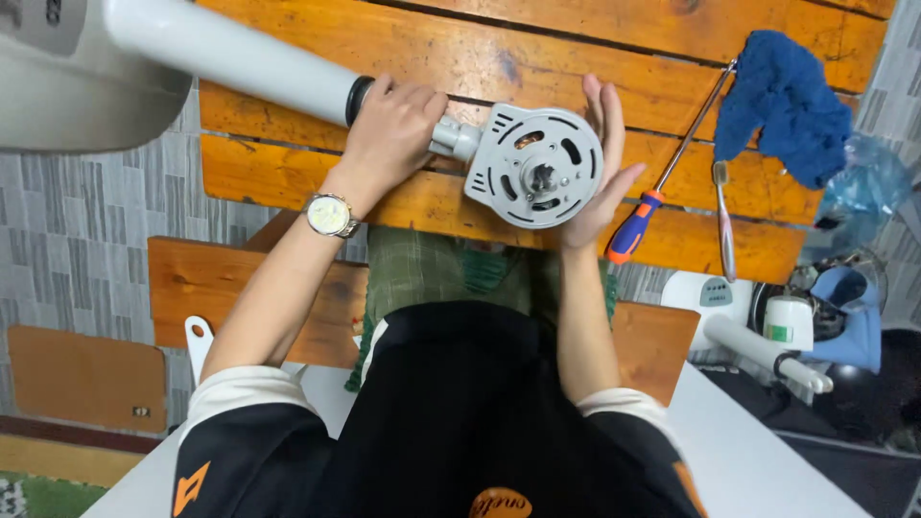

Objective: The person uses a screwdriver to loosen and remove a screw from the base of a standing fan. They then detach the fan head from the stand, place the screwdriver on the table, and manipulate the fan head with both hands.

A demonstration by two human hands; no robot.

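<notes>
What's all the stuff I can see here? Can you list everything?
fan motor housing: one, pale grey, round and vented, on the wooden table
pole: one, white, joined to the housing, running up left
wooden table: one, orange-brown slats
screwdriver: one, blue and orange handle, right of the housing
toothbrush: one, pale, beside the screwdriver
cloth: one, blue, at the table's right end
fan parts: several, white and blue, on the floor at right
wristwatch: one, silver, on the left wrist
left hand: gripping the pole's neck
right hand: open, flat against the housing's right edge
</notes>
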